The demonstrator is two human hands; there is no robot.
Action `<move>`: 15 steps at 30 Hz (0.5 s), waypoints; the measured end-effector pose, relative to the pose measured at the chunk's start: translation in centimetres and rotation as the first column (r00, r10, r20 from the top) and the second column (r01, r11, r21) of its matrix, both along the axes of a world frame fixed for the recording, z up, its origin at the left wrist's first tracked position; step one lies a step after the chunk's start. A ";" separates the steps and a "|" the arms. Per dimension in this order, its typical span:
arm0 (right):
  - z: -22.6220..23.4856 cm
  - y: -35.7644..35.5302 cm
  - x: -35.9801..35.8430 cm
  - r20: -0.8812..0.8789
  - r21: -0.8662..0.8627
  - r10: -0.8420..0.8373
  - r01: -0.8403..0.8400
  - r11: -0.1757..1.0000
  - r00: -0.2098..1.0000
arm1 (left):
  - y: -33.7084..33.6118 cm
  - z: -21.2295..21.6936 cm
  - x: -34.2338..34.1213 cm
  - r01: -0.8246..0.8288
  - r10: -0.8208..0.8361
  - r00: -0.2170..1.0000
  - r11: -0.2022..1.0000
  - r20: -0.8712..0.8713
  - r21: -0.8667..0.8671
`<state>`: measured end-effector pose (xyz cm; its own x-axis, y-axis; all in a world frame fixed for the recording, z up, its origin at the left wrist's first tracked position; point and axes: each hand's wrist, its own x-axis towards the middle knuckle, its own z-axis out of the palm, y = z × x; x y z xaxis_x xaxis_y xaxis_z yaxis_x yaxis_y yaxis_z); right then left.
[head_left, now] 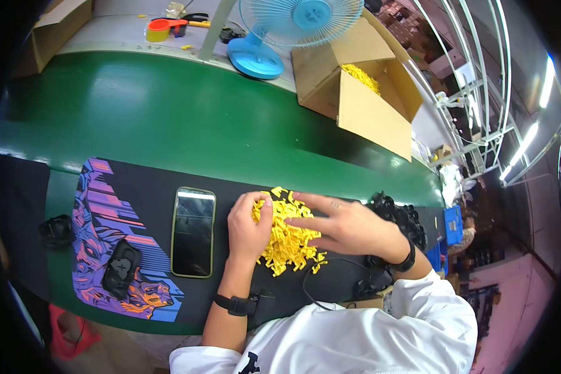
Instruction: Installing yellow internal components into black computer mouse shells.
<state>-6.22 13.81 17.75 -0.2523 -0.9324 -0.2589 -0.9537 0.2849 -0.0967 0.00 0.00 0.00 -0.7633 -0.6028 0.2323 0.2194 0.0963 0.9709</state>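
Observation:
A heap of small yellow plastic pieces (287, 249) lies on a black mat (149, 193) in front of me. At the heap's left side is my left hand (249, 227), its fingers curled and the thumb bent toward them. Yellow shows between thumb and fingers, but I cannot make out what the hand holds. My right hand (352, 227) reaches in from the right, palm down, with fingers spread over the heap. Its fingertips touch or hover just above the pieces. Both wrists wear black straps.
Left of the heap lies a phone (193, 234), then a dark case (121, 268) on the mat's patterned part. Black parts (399, 218) are piled at right. Behind stand a blue fan (255, 57) and a cardboard box (374, 112) with yellow pieces. A thin cable runs near my right arm.

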 end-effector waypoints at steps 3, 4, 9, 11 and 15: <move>2.2 -0.2 0.1 -0.079 -0.117 -0.020 0.011 0.993 0.997 | 0.1 -0.1 -0.4 -0.016 0.016 0.999 1.000 -0.041 -0.009; 2.6 -0.2 0.2 -0.091 -0.138 -0.037 0.024 0.990 0.995 | 0.1 -0.3 -0.3 -0.012 0.011 1.000 1.000 -0.024 -0.018; 5.6 -0.5 0.2 -0.148 -0.179 -0.086 0.059 0.982 0.985 | 0.0 -0.4 -0.1 -0.016 0.015 1.000 0.999 -0.018 -0.038; 6.7 -0.9 0.4 -0.136 -0.212 -0.078 0.048 0.976 0.988 | 0.1 -0.3 0.1 -0.015 0.014 1.000 1.000 -0.024 -0.024; 7.7 -1.3 1.0 -0.121 -0.197 -0.034 0.009 0.980 0.992 | 0.0 -0.8 0.0 -0.010 0.009 0.999 1.000 -0.036 -0.022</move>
